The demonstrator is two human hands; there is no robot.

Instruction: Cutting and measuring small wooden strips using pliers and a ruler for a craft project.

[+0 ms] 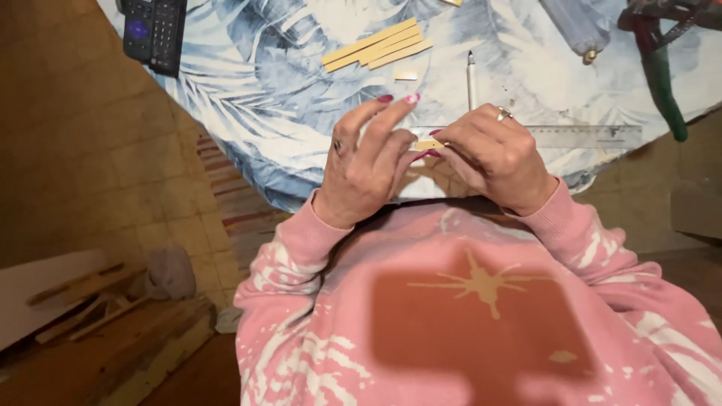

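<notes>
Hands pinch one small wooden piece [429, 144] together: left hand [365, 169] and right hand [496, 154] both grip its ends above the counter [248, 98] edge. Clear ruler [587, 136], pen [471, 79], wooden strips [376, 46] lie beyond.

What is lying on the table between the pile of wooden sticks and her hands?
In the head view, a small pale offcut lies between the wooden sticks and the hands, left hand and right hand; otherwise only leaf-patterned tablecloth.

Dim warm indoor light, brightest on the tablecloth [248, 83], soft focus, dark floor corners
</notes>
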